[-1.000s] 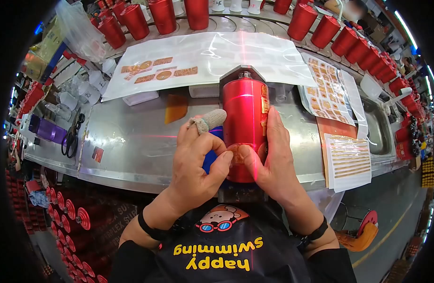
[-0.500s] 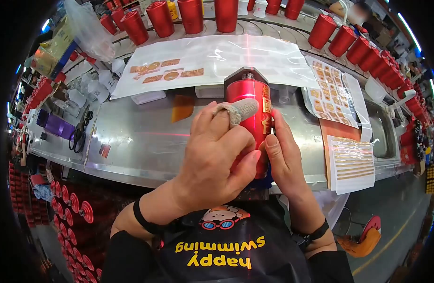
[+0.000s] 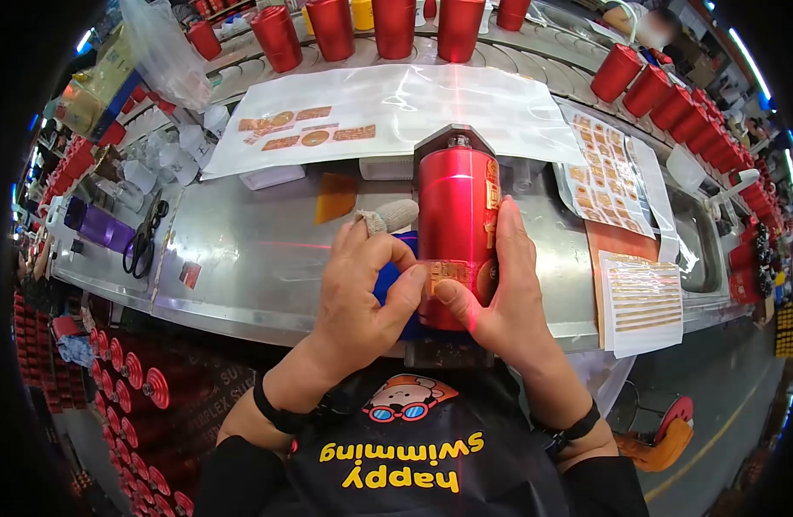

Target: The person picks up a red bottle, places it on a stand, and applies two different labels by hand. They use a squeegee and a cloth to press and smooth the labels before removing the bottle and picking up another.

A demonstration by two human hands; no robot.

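A shiny red canister (image 3: 452, 194) lies lengthwise before me in a dark angular holder (image 3: 452, 133). Gold characters (image 3: 493, 185) run along its right side. Around its near end sits a gold-printed sticker strip (image 3: 450, 272). My left hand (image 3: 362, 289) pinches the strip's left end between thumb and forefinger; one finger wears a knitted finger cot (image 3: 392, 215). Against the canister's right side my right hand (image 3: 513, 293) lies with fingers extended, its thumb pressing on the strip. Something blue (image 3: 388, 280) shows behind my left hand, partly hidden.
A clear-covered white sheet with gold stickers (image 3: 314, 136) spans the back of the metal table (image 3: 241, 258). More sticker sheets (image 3: 644, 302) lie right, near a sink basin (image 3: 702, 250). Scissors (image 3: 145, 241) and a purple bottle (image 3: 108, 226) are left. Red canisters (image 3: 396, 30) line the conveyor behind.
My left hand has left the gold characters, moved down and left, and now pinches the sticker strip. The canister has turned, carrying the characters rightward. Canisters on the conveyor have shifted right.
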